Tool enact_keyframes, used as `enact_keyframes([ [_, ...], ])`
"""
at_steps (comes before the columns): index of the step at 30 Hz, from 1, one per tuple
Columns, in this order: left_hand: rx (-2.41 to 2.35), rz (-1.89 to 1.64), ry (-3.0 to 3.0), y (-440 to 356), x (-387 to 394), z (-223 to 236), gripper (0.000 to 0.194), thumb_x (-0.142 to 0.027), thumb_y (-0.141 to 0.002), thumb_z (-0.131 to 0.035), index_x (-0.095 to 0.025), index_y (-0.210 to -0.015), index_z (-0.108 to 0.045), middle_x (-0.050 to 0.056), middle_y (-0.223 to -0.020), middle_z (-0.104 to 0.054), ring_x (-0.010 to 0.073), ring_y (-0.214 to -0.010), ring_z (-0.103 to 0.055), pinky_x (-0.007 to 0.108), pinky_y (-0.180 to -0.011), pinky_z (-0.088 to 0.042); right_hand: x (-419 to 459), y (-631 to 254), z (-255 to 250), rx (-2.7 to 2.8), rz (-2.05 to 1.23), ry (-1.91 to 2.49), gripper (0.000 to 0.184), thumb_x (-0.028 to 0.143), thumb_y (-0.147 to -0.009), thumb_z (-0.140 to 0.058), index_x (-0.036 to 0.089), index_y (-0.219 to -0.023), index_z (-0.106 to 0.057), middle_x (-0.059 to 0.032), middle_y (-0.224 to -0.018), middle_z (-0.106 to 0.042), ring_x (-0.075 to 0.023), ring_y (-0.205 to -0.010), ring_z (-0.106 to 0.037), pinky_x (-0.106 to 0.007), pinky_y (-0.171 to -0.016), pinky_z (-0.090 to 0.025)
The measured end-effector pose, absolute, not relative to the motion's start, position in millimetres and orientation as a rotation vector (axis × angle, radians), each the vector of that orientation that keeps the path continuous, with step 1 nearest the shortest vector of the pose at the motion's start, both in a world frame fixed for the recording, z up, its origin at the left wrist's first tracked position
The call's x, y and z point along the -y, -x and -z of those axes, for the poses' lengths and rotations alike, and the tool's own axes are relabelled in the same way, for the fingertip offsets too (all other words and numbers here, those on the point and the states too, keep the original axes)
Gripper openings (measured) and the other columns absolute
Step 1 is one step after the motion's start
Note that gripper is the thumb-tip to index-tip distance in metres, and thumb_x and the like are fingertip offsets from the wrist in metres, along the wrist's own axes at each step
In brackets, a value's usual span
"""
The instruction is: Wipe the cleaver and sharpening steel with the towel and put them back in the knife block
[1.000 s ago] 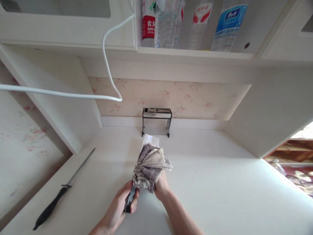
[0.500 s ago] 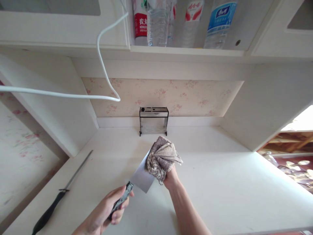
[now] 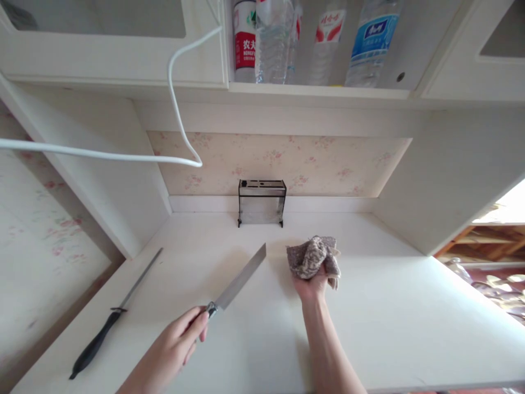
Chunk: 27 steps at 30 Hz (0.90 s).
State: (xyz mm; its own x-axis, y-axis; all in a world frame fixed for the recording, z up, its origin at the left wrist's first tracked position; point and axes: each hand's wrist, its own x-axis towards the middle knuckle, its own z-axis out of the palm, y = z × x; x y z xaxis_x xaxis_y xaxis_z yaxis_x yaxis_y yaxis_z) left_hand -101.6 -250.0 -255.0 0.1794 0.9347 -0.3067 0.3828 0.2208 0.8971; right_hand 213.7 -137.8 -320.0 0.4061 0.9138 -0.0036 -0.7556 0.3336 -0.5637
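Observation:
My left hand (image 3: 184, 335) is closed around the handle of a kitchen knife (image 3: 243, 278), whose broad blade points up and to the right over the white surface. A crumpled brown-and-cream cloth (image 3: 313, 257) is gripped in my right hand (image 3: 314, 285), to the right of the blade and apart from it. Most of the knife's handle is hidden by my left fingers. The cloth covers the fingertips of my right hand. On the left lies a honing steel (image 3: 97, 338) with a black handle.
A knife holder (image 3: 262, 189) with a clear front stands against the back wall. Overhead, an open cabinet holds several plastic bottles (image 3: 274, 46). One white cable (image 3: 176, 104) hangs across the upper left. White side panels (image 3: 455, 169) flank the countertop (image 3: 389, 328).
My right hand has drawn the cloth off the blade and moved right. The knife has turned, so its blade appears narrower. My left hand has shifted slightly.

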Motion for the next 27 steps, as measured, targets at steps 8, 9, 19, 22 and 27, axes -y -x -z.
enact_keyframes([
  [8, -1.777, -0.651, -2.024, 44, 223, 289, 0.028, -0.038, -0.092, -0.039, -0.021, -0.106, -0.057, 0.011, -0.100, -0.066, 0.0262, -0.081, -0.065, 0.031, -0.068, -0.039, 157, -189, 299, 0.278, -1.274, 0.312, 0.043, 0.058, -0.073, -0.059, 0.037, -0.110, -0.066, 0.0010, -0.113, -0.068, -0.0243, -0.119, -0.054, -0.053, -0.100, -0.039],
  [9, -1.794, -0.628, -2.063, 37, 222, 294, 0.027, -0.036, -0.092, -0.038, -0.021, -0.105, -0.057, 0.012, -0.098, -0.065, 0.0262, -0.079, -0.065, 0.031, -0.066, -0.038, 159, -188, 298, 0.283, -1.287, 0.324, 0.045, 0.060, -0.072, -0.058, 0.036, -0.110, -0.066, 0.0002, -0.114, -0.068, -0.0250, -0.119, -0.054, -0.053, -0.100, -0.039],
  [19, -1.833, -0.395, -2.185, -14, 217, 315, 0.022, -0.030, -0.089, -0.039, -0.019, -0.094, -0.057, 0.012, -0.088, -0.067, 0.0265, -0.080, -0.065, 0.032, -0.067, -0.038, 169, -175, 303, 0.480, -1.384, 0.508, 0.062, 0.078, -0.069, -0.043, 0.037, -0.112, -0.065, -0.0024, -0.120, -0.064, -0.0261, -0.114, -0.057, -0.051, -0.094, -0.043],
  [22, -1.790, -0.319, -2.251, -33, 216, 311, 0.021, -0.032, -0.087, -0.043, -0.019, -0.089, -0.060, 0.012, -0.083, -0.069, 0.0267, -0.078, -0.065, 0.033, -0.066, -0.038, 172, -174, 309, 0.593, -1.388, 0.571, 0.073, 0.084, -0.066, -0.037, 0.035, -0.110, -0.067, -0.0063, -0.115, -0.067, -0.0274, -0.110, -0.059, -0.050, -0.094, -0.043],
  [27, -1.679, -0.337, -2.241, -57, 215, 314, 0.022, -0.035, -0.084, -0.049, -0.019, -0.087, -0.064, 0.013, -0.080, -0.070, 0.0269, -0.072, -0.065, 0.033, -0.064, -0.038, 169, -174, 314, 0.620, -1.389, 0.594, 0.069, 0.084, -0.064, -0.038, 0.035, -0.102, -0.070, -0.0062, -0.106, -0.070, -0.0287, -0.106, -0.061, -0.050, -0.094, -0.043],
])
